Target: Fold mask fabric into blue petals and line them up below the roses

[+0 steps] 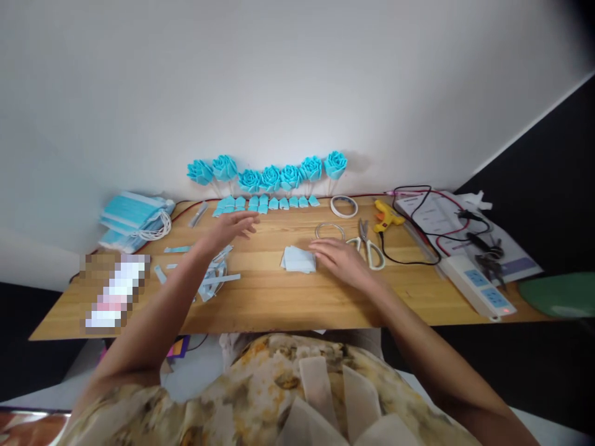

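Observation:
My left hand (238, 225) hovers above the wooden table with fingers loosely stretched and holding nothing. Just beyond it lie rows of small folded blue pieces (263, 204). My right hand (338, 257) reaches in low from the right with its fingers extended, their tips at the right edge of a small stack of pale blue cut sheets (298, 259). Whether they touch the stack I cannot tell. Beside that hand are a wire ring (330, 225) and scissors (364, 232). Pale blue strips (218, 280) are heaped near my left forearm.
Several blue fabric-like roses (271, 178) on stems lean against the wall. At left are face masks (132, 212) and a blurred-out phone (116, 291). A tape roll (344, 207), yellow glue gun (387, 217), looping cords and a power strip (478, 290) occupy the right.

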Tool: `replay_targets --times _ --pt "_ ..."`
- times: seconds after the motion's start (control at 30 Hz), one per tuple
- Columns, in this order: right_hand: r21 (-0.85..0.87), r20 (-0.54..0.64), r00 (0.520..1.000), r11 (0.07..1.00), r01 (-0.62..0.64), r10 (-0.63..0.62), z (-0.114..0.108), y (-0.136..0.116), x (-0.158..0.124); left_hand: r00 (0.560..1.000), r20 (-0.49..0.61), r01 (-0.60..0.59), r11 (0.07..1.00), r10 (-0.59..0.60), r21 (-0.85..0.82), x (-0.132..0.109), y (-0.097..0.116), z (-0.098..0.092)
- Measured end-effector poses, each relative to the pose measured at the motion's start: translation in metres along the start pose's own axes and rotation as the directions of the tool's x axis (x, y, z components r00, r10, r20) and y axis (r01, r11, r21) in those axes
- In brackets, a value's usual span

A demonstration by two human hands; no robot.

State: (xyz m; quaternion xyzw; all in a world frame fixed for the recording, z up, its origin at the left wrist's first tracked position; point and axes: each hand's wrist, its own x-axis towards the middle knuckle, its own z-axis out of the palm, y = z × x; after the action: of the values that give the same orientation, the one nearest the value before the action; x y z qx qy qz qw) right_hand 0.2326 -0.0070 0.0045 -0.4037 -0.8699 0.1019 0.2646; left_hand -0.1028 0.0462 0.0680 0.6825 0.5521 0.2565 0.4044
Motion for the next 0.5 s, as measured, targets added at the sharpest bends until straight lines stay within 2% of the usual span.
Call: replay_targets --times 0.07,0.1,0.17,0.33,0.5 --pt "0.024 0.022 0.998 0.998 0.064 -0.065 0.009 -0.008 0.012 0.988 -0.102 0.135 0.963 -0.114 0.234 0.021 -0.003 0.004" --pt "0.033 0.025 0.996 0.995 0.09 -0.091 0.014 -0.011 0.015 0.976 -0.18 0.184 0.899 -0.121 0.397 0.03 -0.004 0.004" --pt "0.051 0.018 0.992 0.991 0.127 -0.128 0.025 -0.014 0.017 0.953 -0.285 0.243 0.823 -0.103 0.514 0.048 -0.009 0.005" --pt "0.039 0.001 0.99 0.989 0.143 -0.143 0.046 -0.013 0.007 0.918 -0.385 0.322 0.742 -0.093 0.588 0.088 -0.023 0.006" --pt "-0.002 -0.05 0.987 0.989 0.15 -0.15 0.044 -0.01 0.002 0.891 -0.444 0.376 0.703 -0.096 0.603 0.12 -0.037 0.012"
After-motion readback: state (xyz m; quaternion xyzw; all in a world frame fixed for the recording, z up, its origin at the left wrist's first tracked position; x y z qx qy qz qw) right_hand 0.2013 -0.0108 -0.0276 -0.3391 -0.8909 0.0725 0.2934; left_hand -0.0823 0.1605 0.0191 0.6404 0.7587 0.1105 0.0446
